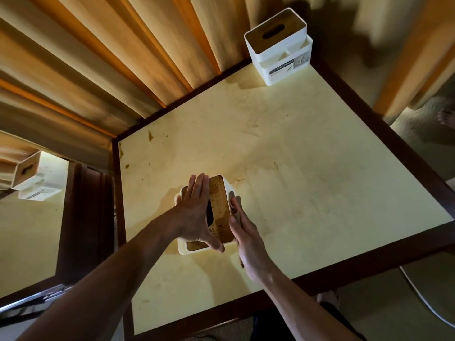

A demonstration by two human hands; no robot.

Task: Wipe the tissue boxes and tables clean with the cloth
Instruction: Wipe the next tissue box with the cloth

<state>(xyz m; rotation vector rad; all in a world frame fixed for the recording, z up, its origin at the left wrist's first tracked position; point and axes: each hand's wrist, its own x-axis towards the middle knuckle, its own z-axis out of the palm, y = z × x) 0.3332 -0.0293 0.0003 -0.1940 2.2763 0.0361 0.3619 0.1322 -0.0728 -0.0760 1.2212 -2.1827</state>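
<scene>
L hand (197, 212) flat on soiled tissue box (220, 212) lid; R hand (246, 235) presses cloth (234, 207) at 3 o'clock wall. Light, rigid; prob slides, brace top.

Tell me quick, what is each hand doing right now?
Left hand: open, fingers spread flat on the near tissue box lid.
Right hand: pressed against the box's right side; something thin and dark lies under it, grip cannot be told.
</scene>
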